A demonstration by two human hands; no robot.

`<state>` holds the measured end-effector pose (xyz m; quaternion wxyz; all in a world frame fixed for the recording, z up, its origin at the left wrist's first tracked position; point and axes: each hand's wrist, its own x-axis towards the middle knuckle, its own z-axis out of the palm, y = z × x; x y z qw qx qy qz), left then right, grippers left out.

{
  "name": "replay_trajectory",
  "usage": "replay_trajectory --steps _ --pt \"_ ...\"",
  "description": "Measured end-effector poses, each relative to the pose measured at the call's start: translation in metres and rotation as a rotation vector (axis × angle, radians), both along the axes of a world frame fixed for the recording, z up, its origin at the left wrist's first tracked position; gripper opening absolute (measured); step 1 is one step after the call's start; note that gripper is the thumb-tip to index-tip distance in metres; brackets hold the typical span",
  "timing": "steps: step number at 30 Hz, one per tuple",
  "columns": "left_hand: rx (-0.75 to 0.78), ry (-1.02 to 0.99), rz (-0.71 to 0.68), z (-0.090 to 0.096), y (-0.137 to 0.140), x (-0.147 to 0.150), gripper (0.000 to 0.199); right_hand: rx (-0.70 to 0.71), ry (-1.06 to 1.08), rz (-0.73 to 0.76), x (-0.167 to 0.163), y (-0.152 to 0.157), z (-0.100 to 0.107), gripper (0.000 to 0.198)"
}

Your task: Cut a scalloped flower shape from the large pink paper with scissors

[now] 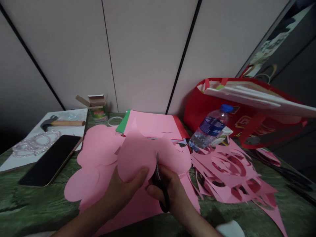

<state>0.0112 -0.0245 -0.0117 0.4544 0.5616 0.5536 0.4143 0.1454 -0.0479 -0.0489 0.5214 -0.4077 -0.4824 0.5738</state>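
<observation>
My left hand grips a pink paper cutout with rounded lobes, the thumb pressed on its face and the other fingers hidden behind it. In my right hand is a pair of scissors with black handles. Their blades point up and away from me, at the notch between two lobes of the paper. More pink paper pieces with scalloped edges lie beneath and to the left. Below both hands spreads a larger pink sheet.
Pink paper scraps lie heaped at the right, near a tilted water bottle and a red bag. A phone, beads, a hammer and a small open box are at left. Pink sheets lie behind.
</observation>
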Motion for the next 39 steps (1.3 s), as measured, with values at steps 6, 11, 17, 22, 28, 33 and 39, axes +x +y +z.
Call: replay_trajectory --steps 6,11,17,22,28,33,39 --pt "-0.045 0.000 0.016 0.001 0.001 -0.002 0.023 -0.059 -0.005 0.018 0.003 0.001 -0.004 0.036" --pt "-0.026 -0.014 0.016 0.001 0.001 -0.002 0.021 -0.048 -0.031 0.007 0.003 0.002 0.002 0.033" --pt "-0.023 0.003 -0.019 0.000 0.002 -0.003 0.022 -0.047 -0.025 0.011 0.002 0.002 0.004 0.034" --pt "-0.005 -0.041 0.012 0.000 0.002 -0.002 0.023 -0.025 -0.039 0.012 0.002 0.001 0.007 0.034" --pt "-0.022 -0.076 0.024 -0.001 0.003 -0.001 0.022 -0.004 -0.067 0.011 0.003 0.001 0.007 0.033" --pt "-0.039 -0.089 -0.026 -0.001 0.005 -0.005 0.022 -0.016 -0.055 -0.006 0.002 0.001 0.006 0.033" --pt "-0.066 -0.029 -0.076 0.001 0.007 -0.009 0.024 -0.041 -0.055 -0.010 0.003 0.000 0.005 0.032"
